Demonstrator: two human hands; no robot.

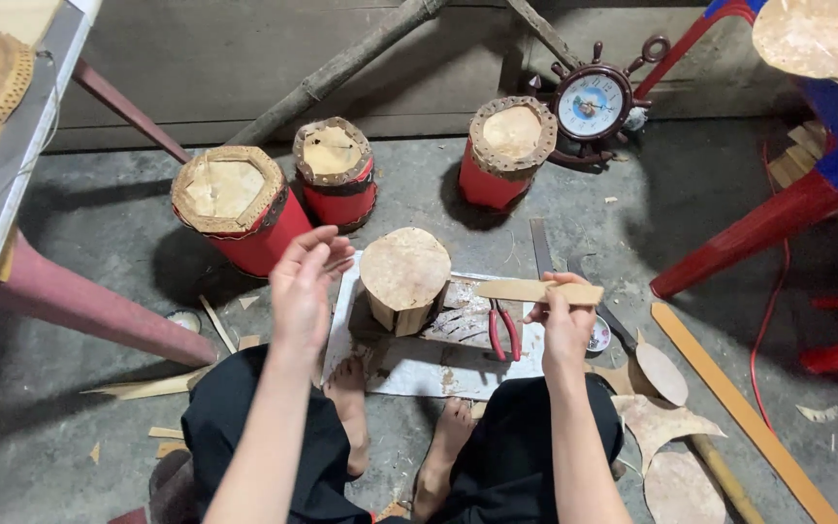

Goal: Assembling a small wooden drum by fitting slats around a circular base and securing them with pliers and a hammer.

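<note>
Three red drums [337,170] stand at 11–12 o'clock, well apart from the work. L hand [305,281] is raised at 9 o'clock of the small drum [403,279], fingers loosely spread and a bit curled, holding nothing, not touching it. The drum sits upright on a metal sheet [409,369] w/ red pliers [506,330] at its 4 o'clock. R hand [564,315], at 3 o'clock, pinches a flat wood stick [538,290] pointing at the drum. Looks like a mid-step of fitting the skin; next move prob needs L hand steadying the drum.

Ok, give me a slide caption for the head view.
Right hand holds a flat wooden stick beside an unfinished wooden drum; left hand open.
</note>
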